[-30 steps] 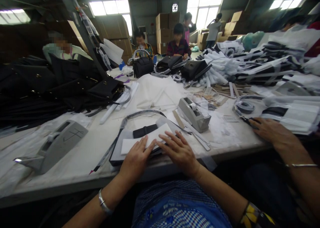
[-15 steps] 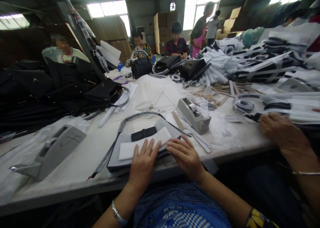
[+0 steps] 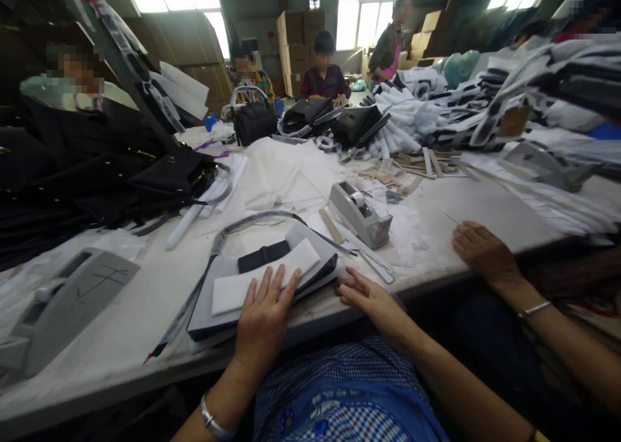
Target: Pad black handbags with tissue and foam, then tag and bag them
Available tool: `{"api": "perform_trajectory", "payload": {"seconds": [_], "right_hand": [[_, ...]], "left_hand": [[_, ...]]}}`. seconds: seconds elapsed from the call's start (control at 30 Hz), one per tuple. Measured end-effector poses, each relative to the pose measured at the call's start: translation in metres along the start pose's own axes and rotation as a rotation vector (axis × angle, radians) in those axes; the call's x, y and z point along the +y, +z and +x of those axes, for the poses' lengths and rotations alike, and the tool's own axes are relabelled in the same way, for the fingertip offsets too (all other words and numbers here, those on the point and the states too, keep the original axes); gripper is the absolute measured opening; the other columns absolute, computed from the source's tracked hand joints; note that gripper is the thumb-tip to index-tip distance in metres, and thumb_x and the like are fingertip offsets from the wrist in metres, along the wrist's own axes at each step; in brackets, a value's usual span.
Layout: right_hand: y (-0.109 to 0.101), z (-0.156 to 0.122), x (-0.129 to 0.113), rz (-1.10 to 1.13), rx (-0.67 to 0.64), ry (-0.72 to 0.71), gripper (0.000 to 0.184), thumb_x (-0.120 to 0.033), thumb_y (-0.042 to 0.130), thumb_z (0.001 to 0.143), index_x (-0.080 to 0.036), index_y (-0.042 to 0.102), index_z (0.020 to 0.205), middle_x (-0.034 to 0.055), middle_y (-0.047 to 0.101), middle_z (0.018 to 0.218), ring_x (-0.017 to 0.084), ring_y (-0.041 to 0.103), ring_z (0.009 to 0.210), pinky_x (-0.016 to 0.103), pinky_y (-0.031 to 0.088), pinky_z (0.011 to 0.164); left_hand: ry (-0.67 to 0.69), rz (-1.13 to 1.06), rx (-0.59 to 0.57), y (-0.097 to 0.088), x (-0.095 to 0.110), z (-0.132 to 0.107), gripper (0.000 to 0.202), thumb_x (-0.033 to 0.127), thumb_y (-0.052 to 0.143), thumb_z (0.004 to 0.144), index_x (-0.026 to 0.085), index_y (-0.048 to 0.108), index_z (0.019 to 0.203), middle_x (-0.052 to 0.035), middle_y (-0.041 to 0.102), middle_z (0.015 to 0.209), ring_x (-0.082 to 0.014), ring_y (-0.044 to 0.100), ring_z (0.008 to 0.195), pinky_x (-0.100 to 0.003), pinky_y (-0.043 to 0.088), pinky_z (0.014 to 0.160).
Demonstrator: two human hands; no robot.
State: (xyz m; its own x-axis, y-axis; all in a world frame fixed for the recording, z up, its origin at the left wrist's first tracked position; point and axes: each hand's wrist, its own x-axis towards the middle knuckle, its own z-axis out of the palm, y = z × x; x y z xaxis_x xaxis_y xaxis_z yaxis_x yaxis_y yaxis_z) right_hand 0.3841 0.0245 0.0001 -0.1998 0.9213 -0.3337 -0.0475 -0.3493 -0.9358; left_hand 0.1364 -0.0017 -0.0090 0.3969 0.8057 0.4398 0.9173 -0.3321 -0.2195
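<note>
A dark handbag (image 3: 208,329) lies flat before me at the table's edge, with grey-white sheeting over its upper face. Its wrapped handle (image 3: 242,221) arches away on the far side. On top rests a white foam strip (image 3: 228,294), and just behind that shows a black strap piece (image 3: 263,255). My left hand (image 3: 264,312) lies flat on the foam strip, fingers spread. Beside the bag's right end is my right hand (image 3: 373,299), its fingers loosely bent and apart; I see nothing held in it. Whether its fingertips touch the sheeting is unclear.
A grey tape dispenser (image 3: 361,214) stands beyond the bag, another (image 3: 80,306) at left. Black bags (image 3: 97,170) are heaped on the left. Wrapped parts (image 3: 412,121) pile up at back right. A co-worker's hand (image 3: 485,254) rests at the table edge, right.
My right hand has come off the foam strip to the bag's right end. The co-worker's wrapped bundle has left the table at right. The view has shifted slightly right.
</note>
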Motion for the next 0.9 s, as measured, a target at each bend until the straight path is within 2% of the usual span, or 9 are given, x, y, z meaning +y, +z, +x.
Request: {"api": "perform_trajectory", "payload": {"seconds": [0.07,0.13,0.23,0.33,0.5,0.67,0.73,0.8,0.9], "right_hand": [[-0.001,0.009,-0.003,-0.131,-0.081,-0.017,0.057,-0.047,0.068,0.082,-0.011,0.060,0.125,0.0133,0.069,0.113,0.026,0.068,0.103,0.041,0.054,0.095],[-0.002,0.016,-0.007,-0.306,-0.132,-0.032,0.039,-0.045,0.067,0.082,-0.011,0.068,0.101,0.0112,0.071,0.096,0.026,0.068,0.091,0.042,0.055,0.087],[0.001,0.018,-0.015,-0.450,-0.058,-0.089,0.029,-0.037,0.073,0.077,-0.015,0.070,0.095,0.0105,0.071,0.101,0.027,0.066,0.097,0.045,0.052,0.094],[0.012,0.007,-0.022,-0.236,-0.061,-0.109,0.039,-0.036,0.077,0.074,-0.020,0.068,0.109,0.0086,0.069,0.117,0.027,0.063,0.113,0.044,0.046,0.105],[0.045,-0.006,-0.026,0.369,-0.051,-0.019,0.057,-0.040,0.086,0.066,-0.018,0.058,0.111,0.0074,0.069,0.107,0.025,0.067,0.107,0.042,0.053,0.099],[0.066,-0.006,-0.035,0.469,-0.024,-0.065,0.061,-0.039,0.088,0.065,-0.018,0.053,0.110,0.0050,0.069,0.095,0.023,0.071,0.096,0.042,0.056,0.094],[0.063,-0.004,-0.039,0.406,-0.050,-0.086,0.057,-0.040,0.084,0.071,-0.018,0.050,0.112,0.0061,0.070,0.098,0.023,0.071,0.096,0.041,0.059,0.089],[0.049,0.000,-0.040,0.227,-0.106,-0.136,0.048,-0.042,0.076,0.081,-0.019,0.050,0.113,0.0068,0.072,0.095,0.024,0.073,0.092,0.042,0.060,0.083],[0.011,0.012,-0.035,-0.338,-0.052,-0.402,0.025,-0.036,0.064,0.091,-0.019,0.060,0.109,0.0083,0.074,0.097,0.025,0.072,0.095,0.046,0.056,0.091]], "left_hand": [[0.007,-0.002,0.017,0.000,0.000,-0.001,0.059,0.020,0.051,0.097,0.028,0.032,0.152,-0.0082,0.042,0.153,-0.0338,0.046,0.136,-0.053,0.041,0.107],[0.013,0.002,0.029,0.001,-0.001,-0.002,0.059,0.019,0.051,0.097,0.028,0.032,0.153,-0.0087,0.042,0.153,-0.0342,0.046,0.136,-0.053,0.042,0.107],[0.021,0.012,0.050,0.001,-0.003,-0.003,0.062,0.016,0.052,0.096,0.027,0.032,0.153,-0.0091,0.041,0.154,-0.0344,0.045,0.137,-0.052,0.041,0.108],[0.038,0.017,0.084,0.000,-0.006,-0.008,0.062,0.014,0.051,0.096,0.027,0.030,0.153,-0.0092,0.038,0.156,-0.0331,0.043,0.139,-0.050,0.039,0.111],[0.021,0.002,0.125,-0.001,-0.011,-0.016,0.067,0.009,0.047,0.095,0.024,0.022,0.156,-0.0120,0.034,0.157,-0.0331,0.036,0.143,-0.050,0.035,0.113],[-0.009,-0.053,0.163,-0.002,-0.015,-0.017,0.078,0.031,0.057,0.094,0.018,0.013,0.158,-0.0190,0.033,0.157,-0.0373,0.032,0.144,-0.054,0.036,0.112],[-0.009,-0.049,0.202,-0.003,-0.018,-0.016,0.079,0.032,0.058,0.094,0.019,0.013,0.158,-0.0186,0.037,0.155,-0.0360,0.036,0.142,-0.051,0.039,0.110],[-0.013,-0.053,0.224,-0.004,-0.022,-0.014,0.077,0.029,0.057,0.095,0.020,0.014,0.158,-0.0167,0.041,0.153,-0.0335,0.040,0.140,-0.047,0.042,0.109],[-0.042,-0.095,0.212,-0.008,-0.028,-0.011,0.074,0.022,0.055,0.095,0.022,0.015,0.158,-0.0139,0.042,0.153,-0.0307,0.043,0.139,-0.044,0.043,0.109]]}}
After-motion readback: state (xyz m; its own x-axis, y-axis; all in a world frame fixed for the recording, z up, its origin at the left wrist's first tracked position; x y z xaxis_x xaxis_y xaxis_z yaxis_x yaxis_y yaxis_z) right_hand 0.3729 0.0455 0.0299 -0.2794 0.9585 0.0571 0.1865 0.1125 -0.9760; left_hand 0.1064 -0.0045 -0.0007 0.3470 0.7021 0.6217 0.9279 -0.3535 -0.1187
